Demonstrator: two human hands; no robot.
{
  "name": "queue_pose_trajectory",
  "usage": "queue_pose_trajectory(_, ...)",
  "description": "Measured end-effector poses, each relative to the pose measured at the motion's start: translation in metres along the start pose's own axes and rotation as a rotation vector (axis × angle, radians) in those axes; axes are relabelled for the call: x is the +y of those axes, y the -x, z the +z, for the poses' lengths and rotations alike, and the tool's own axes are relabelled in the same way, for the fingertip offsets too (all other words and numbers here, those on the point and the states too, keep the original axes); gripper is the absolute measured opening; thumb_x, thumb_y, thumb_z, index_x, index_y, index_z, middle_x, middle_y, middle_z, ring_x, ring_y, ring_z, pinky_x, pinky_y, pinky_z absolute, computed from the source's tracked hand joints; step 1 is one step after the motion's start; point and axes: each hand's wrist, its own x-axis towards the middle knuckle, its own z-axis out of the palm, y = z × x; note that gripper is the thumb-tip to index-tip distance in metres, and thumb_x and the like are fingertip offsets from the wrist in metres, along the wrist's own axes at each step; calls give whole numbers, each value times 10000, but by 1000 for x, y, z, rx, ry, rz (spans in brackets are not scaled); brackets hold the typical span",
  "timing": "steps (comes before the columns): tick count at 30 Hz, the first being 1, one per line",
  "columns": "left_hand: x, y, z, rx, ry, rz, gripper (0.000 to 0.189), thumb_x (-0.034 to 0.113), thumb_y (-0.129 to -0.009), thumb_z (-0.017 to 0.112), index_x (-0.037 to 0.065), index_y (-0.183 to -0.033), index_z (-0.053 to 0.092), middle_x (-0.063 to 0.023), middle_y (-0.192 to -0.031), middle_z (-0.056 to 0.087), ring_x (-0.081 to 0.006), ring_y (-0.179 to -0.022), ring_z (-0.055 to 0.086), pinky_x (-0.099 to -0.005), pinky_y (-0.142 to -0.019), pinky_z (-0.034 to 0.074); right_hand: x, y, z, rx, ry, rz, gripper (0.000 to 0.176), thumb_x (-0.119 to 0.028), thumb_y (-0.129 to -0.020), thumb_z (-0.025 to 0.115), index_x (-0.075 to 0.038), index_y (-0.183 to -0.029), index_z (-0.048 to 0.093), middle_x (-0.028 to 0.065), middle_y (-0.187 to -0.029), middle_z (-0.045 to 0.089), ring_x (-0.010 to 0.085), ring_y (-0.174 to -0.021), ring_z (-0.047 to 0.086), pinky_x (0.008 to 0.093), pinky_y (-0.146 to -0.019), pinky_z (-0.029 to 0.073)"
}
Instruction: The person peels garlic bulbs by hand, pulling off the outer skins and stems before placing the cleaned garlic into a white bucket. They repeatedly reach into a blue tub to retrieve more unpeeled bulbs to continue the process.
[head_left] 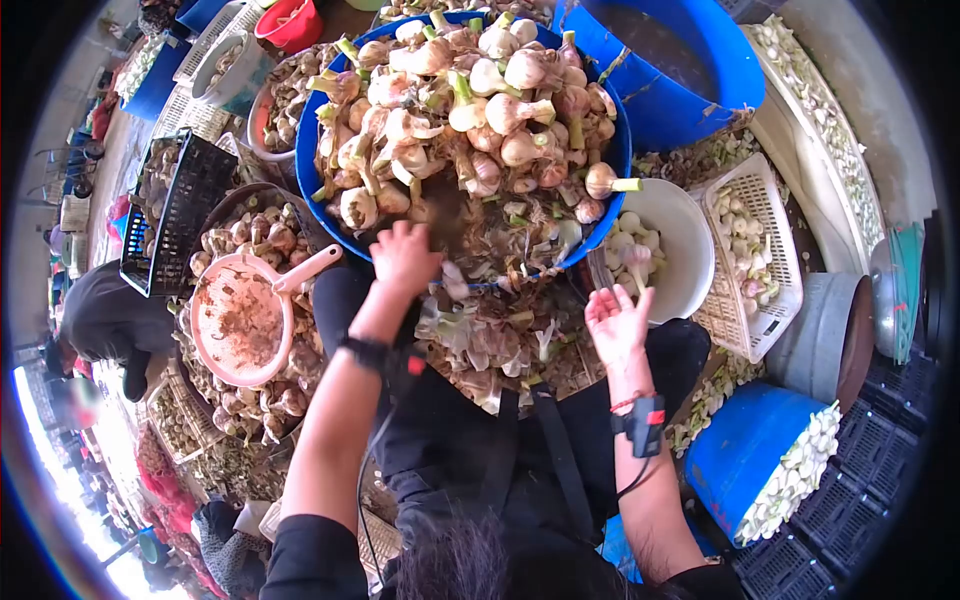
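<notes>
My left hand point(405, 255) rests palm down at the near rim of a large blue tub point(309, 165), fingers slightly apart, close to garlic bulbs point(358, 209) and loose husks. No object shows in it. My right hand point(618, 320) is turned palm up beside a white bowl point(690, 240). Its fingertips and thumb are at the stem of one garlic bulb point(637, 260), whose head points away over the bowl. Peeled pale cloves or bulbs lie in that bowl. Whole stemmed garlic is heaped in the tub, with dry skins point(490, 345) in front.
A pink strainer point(240, 320) lies on garlic at the left, near a black crate point(160, 215). At the right are a white basket point(780, 290), a metal bucket point(815, 335) and a blue bucket point(735, 445) with cloves. Another person point(110, 315) bends at far left.
</notes>
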Motion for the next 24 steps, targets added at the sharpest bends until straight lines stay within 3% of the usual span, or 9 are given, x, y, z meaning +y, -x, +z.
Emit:
queue_pose_trajectory(1, -16, -20, 11, -115, -94, -130, 347, 271, -757, 657, 111, -1063, 617, -148, -1221, 519, -322, -977, 582, -464, -846, 452, 7, 2, 1, -69, 80, -7, 657, -537, -862, 525, -25, -1254, 399, 75, -960, 507, 200, -827, 544, 317, -694, 500)
queue_pose_trajectory(3, -70, -59, 84, -248, -4, -143, 323, 276, -752, 657, 104, -1024, 643, -166, -1122, 588, -323, -988, 598, -448, -834, 470, 23, 16, 16, -117, 210, 40, 314, -277, -862, 586, -59, -1078, 520, 39, -879, 553, 160, -731, 566, 272, -669, 485)
queue_pose_trajectory(6, -45, -57, 52, -302, 83, -67, 269, 281, -763, 635, 106, -964, 672, -176, -967, 645, -313, -955, 622, -434, -814, 488, 49, 31, 33, -369, 588, -99, 313, -186, -884, 580, -64, -1163, 506, 51, -953, 551, 151, -800, 571, 253, -702, 489)
queue_pose_trajectory(7, -27, -44, 32, -194, 332, -81, 279, 298, -769, 629, 67, -917, 680, -182, -821, 655, -307, -847, 645, -406, -758, 498, 58, 33, 39, -496, 741, -159, 353, -146, -887, 580, -61, -1215, 484, 62, -1017, 543, 150, -844, 570, 253, -727, 494)
queue_pose_trajectory(9, -1, -17, 19, -348, 1121, -84, 250, 224, -840, 608, -4, -926, 661, -58, -787, 660, -109, -739, 592, -270, -674, 466, 86, 31, 44, -701, 809, -342, 489, -81, -866, 609, -53, -1311, 409, 85, -1154, 484, 152, -930, 550, 273, -794, 496)
queue_pose_trajectory(11, 34, 21, -17, -349, 1342, 62, 206, 155, -857, 599, 6, -986, 660, -7, -809, 634, -57, -730, 542, -217, -688, 449, 102, 38, 53, -817, 780, -463, 575, -28, -833, 637, -34, -1346, 378, 92, -1279, 445, 167, -1100, 510, 277, -894, 456)
queue_pose_trajectory(13, 47, 46, -30, -328, 1495, -104, 212, 125, -854, 603, -13, -1007, 650, -20, -844, 645, -61, -753, 561, -212, -696, 456, 94, 43, 59, -825, 1063, -649, 543, 22, -792, 665, -18, -1291, 454, 92, -1248, 475, 168, -1073, 530, 283, -882, 479)
queue_pose_trajectory(20, 74, 67, -53, -38, 1098, -74, 190, 115, -785, 612, -15, -914, 660, -87, -679, 661, -88, -597, 597, -261, -576, 484, 83, 70, 52, -713, 865, -457, 446, 64, -776, 655, -37, -1194, 539, 52, -1111, 376, 137, -960, 495, 272, -732, 543)
queue_pose_trajectory(24, 76, 68, -50, -31, 959, -108, 174, 43, -801, 525, -36, -887, 654, -24, -673, 633, -54, -591, 549, -221, -546, 461, 86, 70, 46, -665, 641, -377, 410, 1, -815, 641, -19, -1206, 520, 58, -1086, 423, 136, -948, 527, 261, -733, 538)
